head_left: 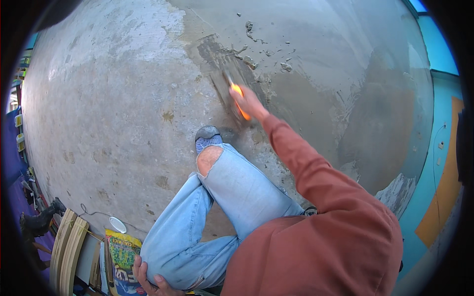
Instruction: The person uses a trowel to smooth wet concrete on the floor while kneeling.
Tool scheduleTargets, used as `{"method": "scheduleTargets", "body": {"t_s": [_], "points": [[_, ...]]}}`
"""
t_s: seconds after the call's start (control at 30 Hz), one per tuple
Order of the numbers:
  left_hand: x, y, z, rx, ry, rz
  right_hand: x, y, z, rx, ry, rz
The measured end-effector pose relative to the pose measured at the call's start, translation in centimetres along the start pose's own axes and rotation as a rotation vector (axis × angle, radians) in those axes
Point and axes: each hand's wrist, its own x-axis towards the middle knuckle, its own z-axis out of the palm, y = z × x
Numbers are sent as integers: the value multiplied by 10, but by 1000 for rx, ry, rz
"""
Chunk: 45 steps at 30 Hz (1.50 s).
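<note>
My right hand [251, 102] is closed around the orange handle of a trowel [244, 115], out over the floor beyond my right foot. Motion blurs the tool, so its blade is hard to make out against the grey. Under it is a dark, streaked patch of wet cement [217, 56], spread on the bare concrete floor [123, 113]. A few loose lumps of cement [248, 61] lie just past the trowel. My left hand [153, 282] rests on my bent left knee, its fingers apart and holding nothing.
Smoother, damp cement [316, 108] covers the floor to the right, up to a turquoise wall [439, 49]. At lower left are wooden planks [74, 251], a yellow printed sack [124, 256], a white round lid-like object [117, 225] and a black boot [39, 222].
</note>
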Motion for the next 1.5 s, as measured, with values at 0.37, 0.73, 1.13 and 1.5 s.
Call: {"method": "scheduleTargets", "body": {"t_s": [0.37,0.73,1.13,1.5], "points": [[-3,0,1,24,37,-39,60,-9,21,53,90,106],[3,4,4,48,15,-54,206,-96,-8,249,51,92],[4,15,6,42,15,-40,105,-49,-110,1501,-163,72],[-20,22,9,-152,-43,-66,-147,-25,-145,448,267,175]]}}
